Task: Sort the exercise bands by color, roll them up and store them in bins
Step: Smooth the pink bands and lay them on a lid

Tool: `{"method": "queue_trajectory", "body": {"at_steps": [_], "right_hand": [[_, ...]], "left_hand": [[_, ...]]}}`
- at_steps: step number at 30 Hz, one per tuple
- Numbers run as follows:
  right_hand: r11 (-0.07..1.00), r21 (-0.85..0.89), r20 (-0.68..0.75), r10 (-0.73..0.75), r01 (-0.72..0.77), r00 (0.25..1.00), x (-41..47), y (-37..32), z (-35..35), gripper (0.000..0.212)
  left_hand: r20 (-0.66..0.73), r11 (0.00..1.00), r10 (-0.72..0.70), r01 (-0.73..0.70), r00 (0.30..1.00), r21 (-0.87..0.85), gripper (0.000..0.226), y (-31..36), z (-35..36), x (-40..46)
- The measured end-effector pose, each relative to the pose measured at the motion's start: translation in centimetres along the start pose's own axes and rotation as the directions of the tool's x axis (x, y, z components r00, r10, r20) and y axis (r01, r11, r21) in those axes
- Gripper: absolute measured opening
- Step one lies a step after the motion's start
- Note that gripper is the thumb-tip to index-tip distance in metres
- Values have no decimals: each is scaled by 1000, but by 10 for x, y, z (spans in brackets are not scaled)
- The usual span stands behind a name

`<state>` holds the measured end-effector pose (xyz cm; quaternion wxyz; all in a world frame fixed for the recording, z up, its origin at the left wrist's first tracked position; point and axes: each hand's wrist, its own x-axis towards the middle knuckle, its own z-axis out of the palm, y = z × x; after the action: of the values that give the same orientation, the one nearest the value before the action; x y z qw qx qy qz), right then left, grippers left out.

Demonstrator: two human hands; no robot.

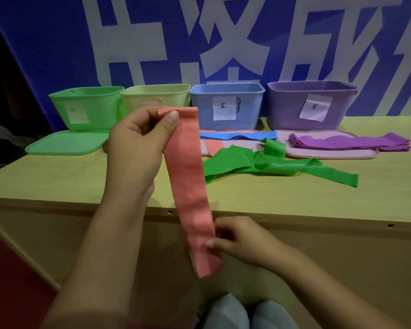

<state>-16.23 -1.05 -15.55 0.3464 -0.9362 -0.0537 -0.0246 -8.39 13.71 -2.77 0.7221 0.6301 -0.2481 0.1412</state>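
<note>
Wooden table point(57, 181), blue banner point(57, 43)

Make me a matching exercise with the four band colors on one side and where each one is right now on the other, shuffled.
Bands:
1. pink band
2. green bands
3. purple bands
4. blue band

Places:
A. folded in a stack on the lid before the purple bin
B. held up between both hands
C. flat in front of the blue bin
D. loose and tangled on the table

Pairs: 1-B, 2-D, 3-A, 4-C
</note>
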Motion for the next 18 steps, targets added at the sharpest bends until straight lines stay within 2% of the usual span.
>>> {"method": "queue_trajectory", "body": {"at_steps": [2, 3, 5, 8, 10, 13, 18], "right_hand": [[995, -95, 107, -11, 21, 994, 0, -15, -34, 24], [994, -112, 96, -5, 16, 995, 3, -24, -52, 25], [993, -120, -47, 17, -22, 999, 17, -36, -85, 23], [976, -190, -324, 40, -106, 945, 64, -35, -122, 20], [936, -282, -388, 91, -213, 917, 105, -21, -135, 19], [839, -406, -330, 237, -363, 914, 158, 8, -135, 24], [768, -443, -204, 417, -463, 886, 201, 32, -115, 32]], "left_hand": [[22, 998, -63, 63, 998, -26, 9, -9, -1, 11], [42, 994, -95, 97, 995, -49, 9, -14, 0, 17], [76, 982, -162, 168, 984, -84, 10, -25, 2, 28], [126, 969, -220, 231, 967, -86, 9, -40, 6, 46], [154, 965, -241, 253, 958, -69, 9, -50, 9, 57], [190, 956, -287, 294, 939, -12, 8, -67, 13, 74], [216, 911, -412, 406, 885, 72, 11, -91, 18, 94]]}}
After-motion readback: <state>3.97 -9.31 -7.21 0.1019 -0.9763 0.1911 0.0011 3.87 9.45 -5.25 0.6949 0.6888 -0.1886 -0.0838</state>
